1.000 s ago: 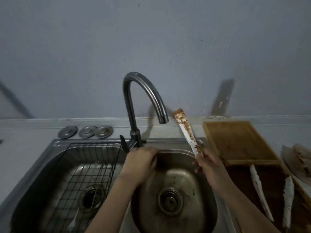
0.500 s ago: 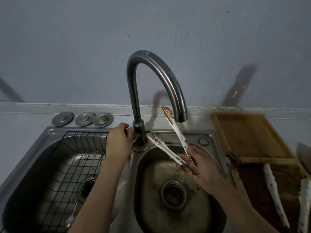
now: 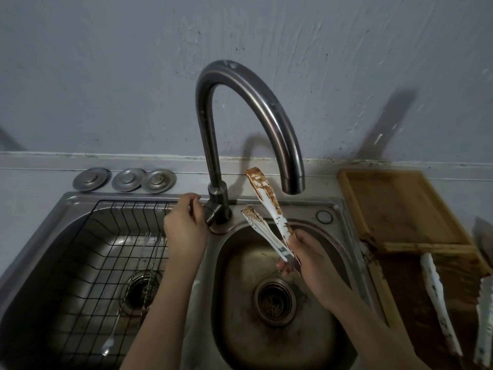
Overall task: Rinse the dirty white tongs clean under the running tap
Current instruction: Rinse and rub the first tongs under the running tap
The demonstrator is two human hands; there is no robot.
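Observation:
My right hand (image 3: 310,259) grips the hinge end of the white tongs (image 3: 268,205) over the right sink bowl (image 3: 240,316). Both arms of the tongs point up and back, spread apart and smeared with brown sauce. Their tips sit just left of and below the tap spout (image 3: 293,182). No water shows at the spout. My left hand (image 3: 184,225) is at the tap's base, its fingers curled around the lever (image 3: 213,213).
The left bowl holds a black wire rack (image 3: 88,263) with a long spoon (image 3: 112,335) on it. Three metal lids (image 3: 125,178) lie behind it. To the right sit a wooden tray (image 3: 394,209) and more soiled white tongs (image 3: 437,297).
The view has closed in on the tap. My left hand went from the sink's rim up to the tap lever. The tongs opened and shifted left, under the spout.

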